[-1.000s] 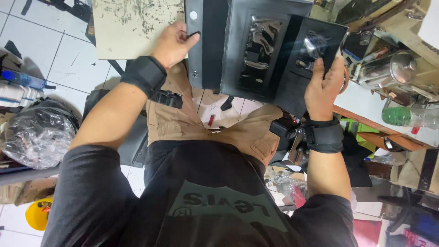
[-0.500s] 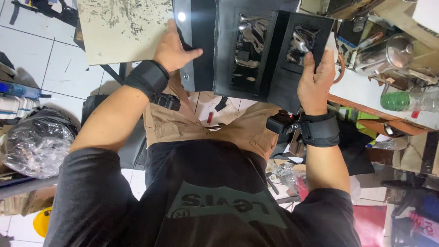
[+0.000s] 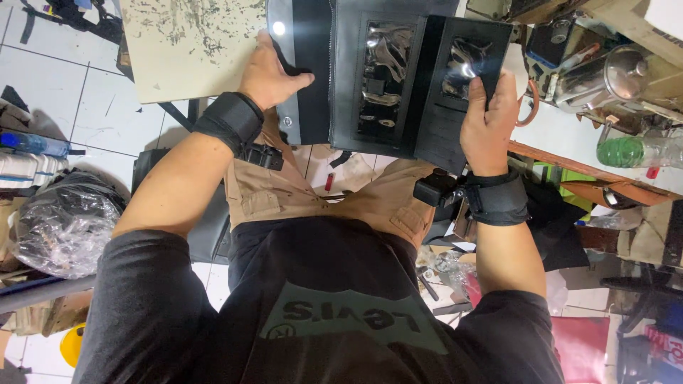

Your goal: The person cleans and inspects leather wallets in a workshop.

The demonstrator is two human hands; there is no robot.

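Two bare hands are held on one black leather folder (image 3: 388,78), opened flat above the lap at 12 o'clock.

- Left hand (image 3: 269,75): fingers closed over the folder's left edge, at 11 o'clock, beside a strip with metal snaps.
- Right hand (image 3: 487,117): fingers curled round the right flap, at 1 o'clock, thumb laid on the front.
- Folder: two clear plastic window pockets (image 3: 380,85) are fitted and shine under the light; the panels look stitched and assembled. Judged state: construction largely done, piece under inspection; any finishing left cannot be told.
- Worn board (image 3: 188,46), speckled, at 10 o'clock, behind the folder.
- Green bottle (image 3: 626,151) and steel pot (image 3: 605,75) on the bench at 2 o'clock.
- Plastic bag (image 3: 60,227) at 8 o'clock.
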